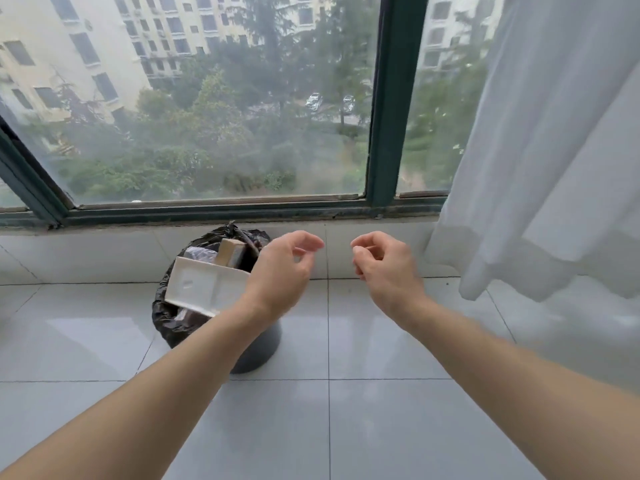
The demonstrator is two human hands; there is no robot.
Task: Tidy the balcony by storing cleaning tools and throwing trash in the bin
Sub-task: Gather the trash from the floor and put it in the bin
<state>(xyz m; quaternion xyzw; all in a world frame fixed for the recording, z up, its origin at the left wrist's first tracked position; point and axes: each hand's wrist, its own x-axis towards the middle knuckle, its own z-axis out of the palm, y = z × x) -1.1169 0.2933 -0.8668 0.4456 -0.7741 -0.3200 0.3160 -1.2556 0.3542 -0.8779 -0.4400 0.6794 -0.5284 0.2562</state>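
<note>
A dark bin [254,355], lined with a black bag [169,317] and holding a white tray [204,289] and a tan box [230,254], is standing on the tiled floor [346,427] just behind the left hand [282,275]. Both the left hand and the right hand [384,265] are hovering empty, fingers loosely curled. A white curtain [554,150] is hanging beyond the right hand.

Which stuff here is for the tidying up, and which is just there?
For the job: bin with black bag, white box and brown box inside it, empty left hand, empty right hand.

Just there: curtain, window, floor tiles.
</note>
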